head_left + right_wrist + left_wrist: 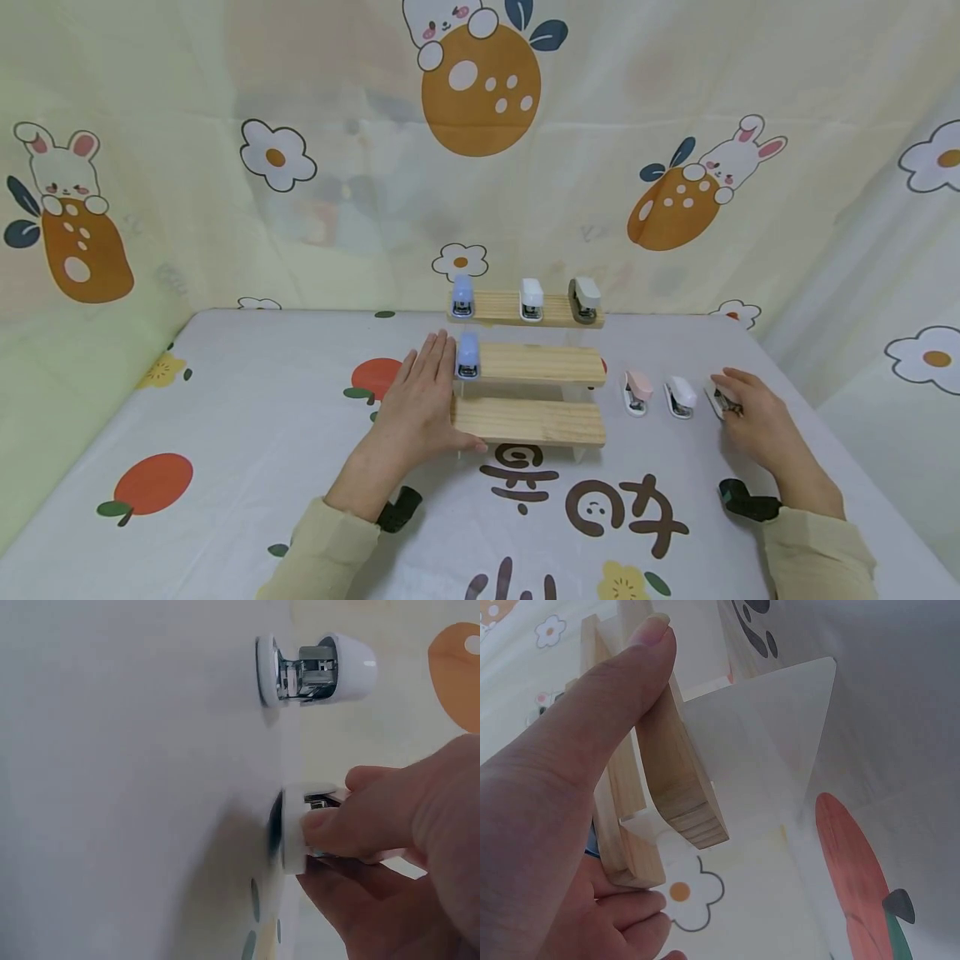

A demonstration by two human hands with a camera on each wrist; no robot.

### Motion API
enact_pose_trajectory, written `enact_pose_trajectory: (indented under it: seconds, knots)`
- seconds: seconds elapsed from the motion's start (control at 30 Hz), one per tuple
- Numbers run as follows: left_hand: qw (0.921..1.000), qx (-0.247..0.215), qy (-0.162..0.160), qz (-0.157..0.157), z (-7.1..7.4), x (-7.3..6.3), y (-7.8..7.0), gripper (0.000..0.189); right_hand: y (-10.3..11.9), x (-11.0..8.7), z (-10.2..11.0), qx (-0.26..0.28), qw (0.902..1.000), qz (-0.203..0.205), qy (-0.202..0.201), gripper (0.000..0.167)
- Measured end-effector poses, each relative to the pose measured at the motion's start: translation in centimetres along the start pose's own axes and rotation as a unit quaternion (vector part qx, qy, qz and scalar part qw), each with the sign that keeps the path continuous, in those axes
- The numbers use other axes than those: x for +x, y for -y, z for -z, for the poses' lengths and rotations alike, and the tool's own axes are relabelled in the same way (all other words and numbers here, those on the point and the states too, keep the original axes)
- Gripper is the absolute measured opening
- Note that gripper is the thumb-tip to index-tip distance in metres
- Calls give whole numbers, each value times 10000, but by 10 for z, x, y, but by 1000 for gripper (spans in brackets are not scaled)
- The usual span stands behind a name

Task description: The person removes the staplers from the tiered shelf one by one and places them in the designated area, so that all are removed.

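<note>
My left hand (420,408) lies along the left end of a three-step wooden rack (536,421), fingers straight and thumb across the front edge of the lowest board. In the left wrist view the thumb presses that board. My right hand (765,421) pinches a mini stapler with a white base (294,851) between thumb and fingers; its top is mostly hidden. Left of it on the table stand a white mini stapler (681,397) and a pink-topped one (637,392). A blue mini stapler (468,356) sits at the left of the middle board.
The top board holds another blue stapler (462,297), a white stapler (532,300) and a grey-and-white stapler (584,300). Translucent supports (761,742) carry the boards. A printed cloth (247,433) covers the table, and a patterned curtain (360,225) hangs behind.
</note>
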State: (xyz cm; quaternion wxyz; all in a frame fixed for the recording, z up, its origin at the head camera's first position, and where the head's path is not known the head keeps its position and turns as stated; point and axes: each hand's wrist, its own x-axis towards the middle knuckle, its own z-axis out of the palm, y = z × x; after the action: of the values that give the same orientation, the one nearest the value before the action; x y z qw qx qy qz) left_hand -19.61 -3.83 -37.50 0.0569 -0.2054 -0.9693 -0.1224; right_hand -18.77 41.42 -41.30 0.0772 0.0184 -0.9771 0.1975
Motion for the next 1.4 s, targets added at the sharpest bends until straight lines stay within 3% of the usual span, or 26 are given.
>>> enact_pose_trajectory:
  seconds: [0.37, 0.67, 0.8, 1.4]
  knots:
    - [10000, 10, 35, -8, 3, -1, 0, 142, 0, -2, 5, 135, 9985, 19, 538, 59]
    - [9999, -54, 119, 24, 3, 0, 0, 142, 15, -2, 13, 224, 9995, -200, -41, 54]
    - [9999, -40, 110, 21, 3, 0, 0, 142, 27, 0, 17, 299, 9993, -184, -109, 51]
    - [10000, 39, 53, 34, 2, 0, 0, 142, 98, -4, 29, 140, 9964, 504, -671, 47]
